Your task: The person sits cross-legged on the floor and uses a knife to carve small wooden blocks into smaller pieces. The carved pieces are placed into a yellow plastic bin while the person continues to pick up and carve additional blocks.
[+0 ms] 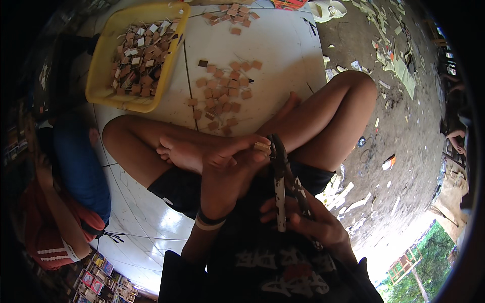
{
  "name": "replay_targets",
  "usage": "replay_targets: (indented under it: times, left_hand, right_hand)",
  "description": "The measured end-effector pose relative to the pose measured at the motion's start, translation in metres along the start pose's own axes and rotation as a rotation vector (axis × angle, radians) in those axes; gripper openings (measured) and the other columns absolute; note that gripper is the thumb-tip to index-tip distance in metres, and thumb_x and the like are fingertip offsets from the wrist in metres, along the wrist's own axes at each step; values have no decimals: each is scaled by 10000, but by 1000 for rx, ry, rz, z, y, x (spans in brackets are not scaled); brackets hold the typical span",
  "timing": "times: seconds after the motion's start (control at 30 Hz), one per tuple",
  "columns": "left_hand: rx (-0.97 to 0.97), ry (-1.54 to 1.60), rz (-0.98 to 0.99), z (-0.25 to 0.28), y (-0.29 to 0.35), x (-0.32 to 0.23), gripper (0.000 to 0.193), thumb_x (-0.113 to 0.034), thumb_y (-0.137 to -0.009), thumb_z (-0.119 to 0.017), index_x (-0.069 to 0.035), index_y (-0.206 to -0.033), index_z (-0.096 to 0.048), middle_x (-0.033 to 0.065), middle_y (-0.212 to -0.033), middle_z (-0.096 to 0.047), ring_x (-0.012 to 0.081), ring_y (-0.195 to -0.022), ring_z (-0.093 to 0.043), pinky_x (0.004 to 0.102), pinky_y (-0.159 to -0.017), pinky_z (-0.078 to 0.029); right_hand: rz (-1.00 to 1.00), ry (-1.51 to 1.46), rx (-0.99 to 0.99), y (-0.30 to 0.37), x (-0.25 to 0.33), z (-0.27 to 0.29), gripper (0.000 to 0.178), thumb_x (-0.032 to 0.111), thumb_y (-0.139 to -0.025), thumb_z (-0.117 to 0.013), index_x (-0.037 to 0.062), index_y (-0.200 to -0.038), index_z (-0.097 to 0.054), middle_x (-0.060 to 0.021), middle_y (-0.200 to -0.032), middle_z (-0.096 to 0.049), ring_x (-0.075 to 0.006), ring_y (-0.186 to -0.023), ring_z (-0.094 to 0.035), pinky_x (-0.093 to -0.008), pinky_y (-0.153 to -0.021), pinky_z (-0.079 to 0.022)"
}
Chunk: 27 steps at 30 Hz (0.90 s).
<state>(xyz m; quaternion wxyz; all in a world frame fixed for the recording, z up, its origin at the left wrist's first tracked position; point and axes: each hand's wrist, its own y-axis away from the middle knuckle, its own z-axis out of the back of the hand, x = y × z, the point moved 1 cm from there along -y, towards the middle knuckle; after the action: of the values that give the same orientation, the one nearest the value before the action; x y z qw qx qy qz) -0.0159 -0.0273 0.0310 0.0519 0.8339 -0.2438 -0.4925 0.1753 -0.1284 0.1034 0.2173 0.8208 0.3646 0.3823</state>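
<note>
Between the thumb and fingers of my left hand (227, 174) is a small brown square piece (262, 147), held over my crossed legs. My right hand (318, 222) is wrapped around the worn, paint-chipped handles of dark pliers (280, 189). The pliers' head is right beside the square piece; whether the jaws bite on it I cannot tell. Ahead of my legs, a loose spread of similar brown square pieces (222, 93) lies on the white tiles, some with thin wire-like strands.
A yellow plastic basin (174, 55) full of such pieces stands at the far left. More pieces (236, 12) lie beyond. On the left sits another person in a red top (55, 222). Scraps (401, 76) litter the grey ground on the right.
</note>
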Motion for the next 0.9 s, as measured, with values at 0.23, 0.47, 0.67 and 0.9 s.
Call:
replay_targets:
  times: [0.23, 0.47, 0.67, 0.9]
  left_hand:
    - [-2, -12, -35, -1, -1, 4, 287, 52, -936, -750, 59, -1222, -721, 124, -1136, -767, 169, -1050, -738, 292, -949, -624]
    - [-16, -42, -66, 1, 0, 6, 289, 78, -920, -751, 48, -1207, -734, 119, -1137, -771, 169, -1054, -736, 299, -948, -625]
    - [-30, -180, -59, 9, 0, 8, 285, 86, -917, -742, 47, -1199, -743, 115, -1160, -772, 160, -1056, -736, 282, -959, -599]
    - [-8, -151, 14, 20, -3, 17, 261, 98, -927, -712, 35, -1178, -750, 104, -1186, -764, 148, -1103, -719, 275, -994, -568]
  right_hand:
    - [-49, 26, -20, 1, 0, 2, 733, 220, -1060, -608, 32, -1655, -224, -184, -1374, -606, -275, -1250, -644, -400, -1011, -501]
    - [-64, 40, -50, 0, 1, -1, 789, 298, -1025, -651, 16, -1642, -248, -179, -1333, -621, -280, -1229, -647, -394, -1023, -484]
    - [-150, 38, -56, -4, -11, 7, 513, 222, -1054, -642, 30, -1503, -484, -58, -1191, -653, -151, -1071, -633, -322, -937, -492]
    - [-24, 258, -151, -24, -43, 15, 317, 145, -1042, -661, 96, -1339, -562, -9, -994, -648, -128, -872, -607, -302, -768, -482]
